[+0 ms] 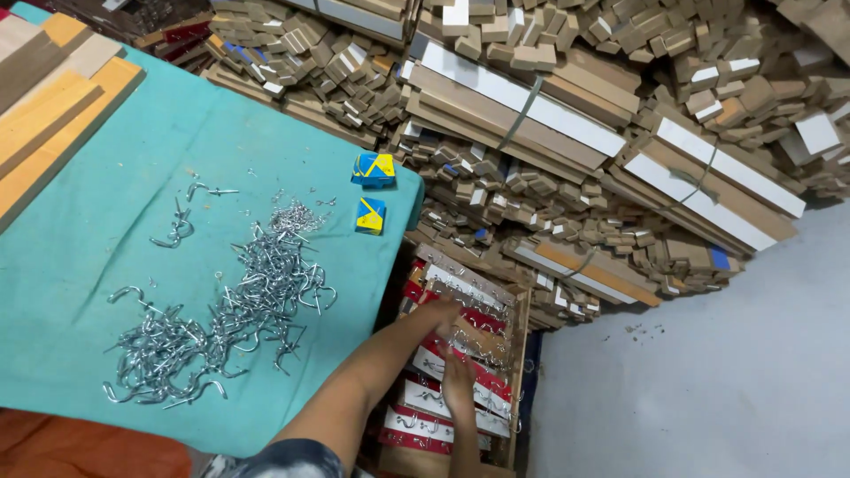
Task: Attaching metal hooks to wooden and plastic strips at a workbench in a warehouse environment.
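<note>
A wooden crate [521,372] beside the table holds stacked red and white boards [416,400] with metal hooks fixed on them. Both my hands reach down into it. My left hand [444,317] stretches over the upper boards; it is blurred and its fingers are hard to make out. My right hand [457,382] lies lower on the boards, fingers stretched out, with nothing seen in it. A large pile of loose silver screw hooks [239,310] lies on the teal cloth [106,230] of the table to the left of my arms.
Two small blue and yellow boxes [373,168] sit near the cloth's far right corner. Wooden planks [53,106] lie at the far left. Bundled boards and wood offcuts [567,115] are heaped behind the crate. Grey floor [726,354] lies to the right.
</note>
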